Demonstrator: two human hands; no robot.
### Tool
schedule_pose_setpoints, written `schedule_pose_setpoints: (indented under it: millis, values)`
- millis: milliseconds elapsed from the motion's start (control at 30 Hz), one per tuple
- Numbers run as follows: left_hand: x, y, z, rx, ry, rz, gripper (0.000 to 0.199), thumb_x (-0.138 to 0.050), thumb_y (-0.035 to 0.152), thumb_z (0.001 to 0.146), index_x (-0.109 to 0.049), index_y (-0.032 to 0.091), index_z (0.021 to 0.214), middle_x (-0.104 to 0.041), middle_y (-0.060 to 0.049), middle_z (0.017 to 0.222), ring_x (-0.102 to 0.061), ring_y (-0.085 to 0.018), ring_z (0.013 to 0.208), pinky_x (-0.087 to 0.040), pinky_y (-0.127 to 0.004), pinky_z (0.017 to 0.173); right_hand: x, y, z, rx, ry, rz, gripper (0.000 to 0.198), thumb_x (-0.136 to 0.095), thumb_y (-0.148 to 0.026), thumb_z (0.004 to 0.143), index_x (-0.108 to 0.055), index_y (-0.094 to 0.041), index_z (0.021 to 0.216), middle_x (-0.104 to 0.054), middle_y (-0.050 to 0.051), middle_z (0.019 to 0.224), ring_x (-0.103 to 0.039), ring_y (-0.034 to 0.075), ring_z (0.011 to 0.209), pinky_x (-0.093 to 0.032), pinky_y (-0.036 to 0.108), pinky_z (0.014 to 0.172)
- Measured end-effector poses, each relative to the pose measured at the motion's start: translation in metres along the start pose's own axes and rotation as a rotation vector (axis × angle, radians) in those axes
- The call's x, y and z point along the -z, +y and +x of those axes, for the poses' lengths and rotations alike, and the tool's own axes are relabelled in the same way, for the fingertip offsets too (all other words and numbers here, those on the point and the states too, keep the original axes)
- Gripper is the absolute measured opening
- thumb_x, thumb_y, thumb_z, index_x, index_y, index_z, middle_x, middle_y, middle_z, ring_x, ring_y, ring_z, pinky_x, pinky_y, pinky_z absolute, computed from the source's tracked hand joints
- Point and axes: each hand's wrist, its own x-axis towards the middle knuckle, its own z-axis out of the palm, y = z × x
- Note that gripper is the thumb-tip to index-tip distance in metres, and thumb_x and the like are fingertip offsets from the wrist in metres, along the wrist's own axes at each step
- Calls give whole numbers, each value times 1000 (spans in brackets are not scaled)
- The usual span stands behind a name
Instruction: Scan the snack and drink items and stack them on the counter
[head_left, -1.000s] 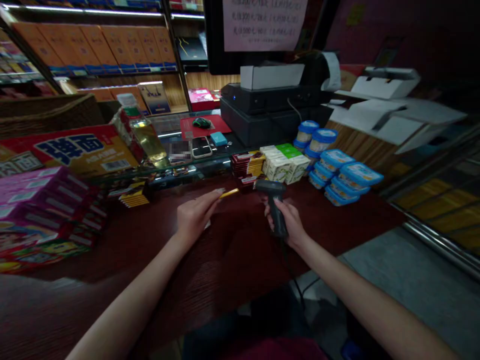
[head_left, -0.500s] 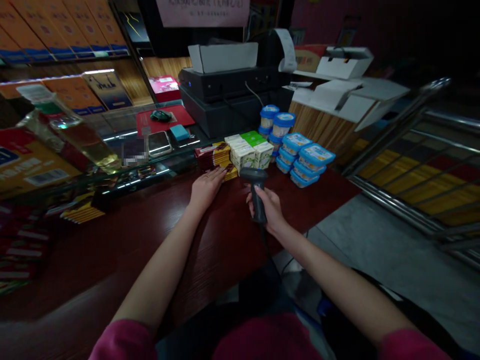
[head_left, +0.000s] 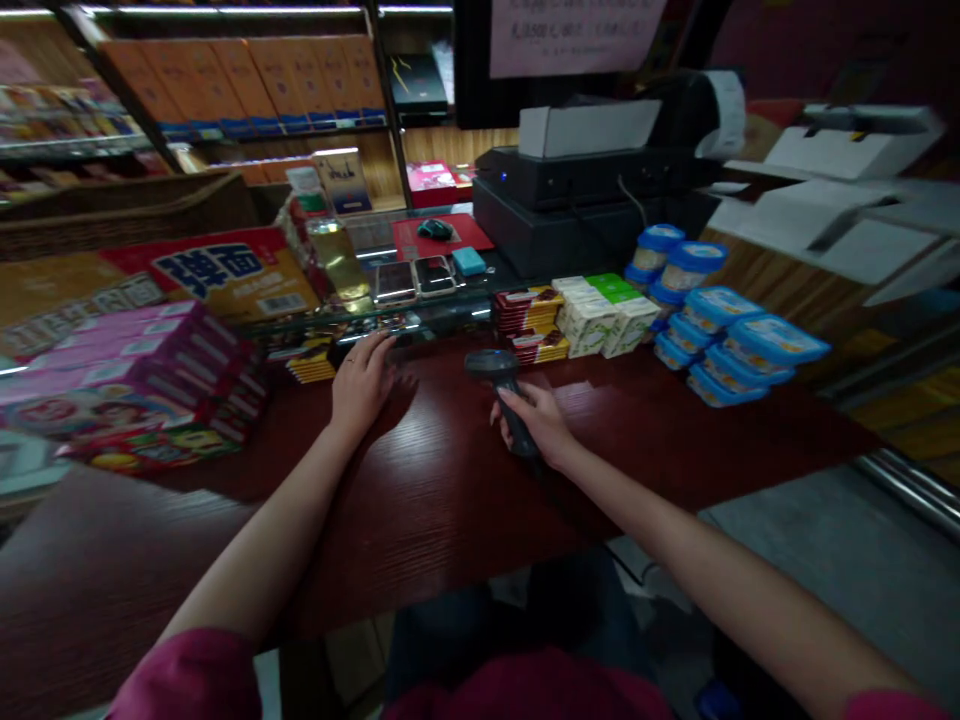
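Observation:
My right hand (head_left: 538,425) is wrapped round the grip of a dark barcode scanner (head_left: 495,366), its head pointing up and away over the red-brown counter (head_left: 420,480). Fingers stretched forward, my left hand (head_left: 364,385) hovers over the counter with nothing in it. Just left of it lies a small pile of yellow-edged packets (head_left: 311,362). Beyond the scanner stand stacked red and yellow packets (head_left: 529,325), then white and green cartons (head_left: 604,318). Farther right are round blue-lidded tubs (head_left: 694,265) and stacked flat blue-lidded containers (head_left: 742,345).
Pink and red boxes (head_left: 150,380) are stacked at the left, before a large printed carton (head_left: 232,275) and a bottle (head_left: 337,265). Two phones (head_left: 415,280) lie on the glass. Behind stands a black cash drawer (head_left: 570,225). Open white boxes (head_left: 847,220) are at the right.
My left hand has left the red and yellow packets and moved left to near the smaller pile. The view has turned left. My right hand still holds the scanner.

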Motion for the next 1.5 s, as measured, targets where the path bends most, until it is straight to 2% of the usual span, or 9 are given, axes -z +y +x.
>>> schedule_pose_setpoints:
  millis: [167, 367, 533, 633, 733, 867, 1067, 1233, 1500]
  values:
    - [27, -72, -28, 238, 1, 135, 68, -52, 21, 92, -37, 7, 157, -40, -23, 163, -33, -33, 156, -31, -51, 127, -83, 24, 54, 59, -160, -19, 47, -81, -60, 75, -62, -19, 87, -70, 0, 66, -57, 10, 40, -47, 21, 34]
    - [21, -92, -34, 326, 18, 183, 63, -54, 22, 91, -47, 7, 151, -48, -23, 157, -43, -37, 150, -29, -56, 127, -142, 41, 109, 90, -223, -7, 47, -83, -60, 73, -61, -19, 85, -70, 1, 66, -56, 10, 41, -44, 21, 35]
    - [20, -93, -31, 215, 5, 69, 54, -41, 10, 95, -55, 12, 147, -63, -16, 146, -57, -25, 139, -40, -45, 121, -133, 44, 124, 34, -188, 109, 47, -85, -56, 71, -60, -20, 88, -70, 0, 68, -56, 9, 44, -45, 20, 37]
    - [25, -93, -32, 222, 127, 17, 35, -51, 21, 99, -71, 19, 129, -71, -11, 134, -62, -27, 132, -40, -46, 119, -127, 45, 123, 50, -209, 119, 47, -88, -48, 68, -59, -20, 93, -70, -2, 71, -55, 8, 44, -44, 20, 38]
    - [28, -89, -34, 343, 345, -66, 27, -59, 34, 99, -77, 23, 116, -78, -8, 119, -69, -26, 117, -46, -43, 111, -128, 46, 112, 112, -229, 77, 44, -88, -42, 70, -58, -21, 94, -67, -4, 72, -55, 9, 44, -44, 21, 39]
    - [20, -78, -32, 621, 620, -378, 40, -59, 50, 98, -78, 17, 111, -80, -9, 111, -72, -24, 104, -54, -35, 96, -125, 45, 83, 142, -339, -21, 35, -81, -42, 81, -57, -22, 96, -64, -5, 71, -57, 11, 45, -49, 25, 43]
    - [4, -75, -28, 792, 417, -814, 48, -71, 56, 83, -82, 13, 101, -80, -6, 87, -71, -22, 78, -56, -30, 67, -117, 37, 56, 95, -453, -217, 30, -79, -40, 81, -59, -21, 93, -57, -4, 67, -48, 9, 47, -42, 24, 44]
    - [2, -76, -28, 835, 306, -870, 46, -73, 54, 80, -83, 14, 101, -77, -2, 76, -64, -18, 57, -49, -26, 49, -120, 37, 62, 85, -434, -253, 31, -79, -32, 76, -59, -20, 96, -61, -2, 77, -48, 9, 51, -40, 23, 45]
    - [1, -75, -26, 840, 222, -781, 40, -69, 51, 86, -82, 14, 93, -69, -2, 60, -62, -15, 50, -46, -23, 47, -119, 41, 62, 74, -439, -255, 36, -80, -34, 75, -60, -19, 102, -66, 0, 82, -50, 8, 49, -42, 23, 44]
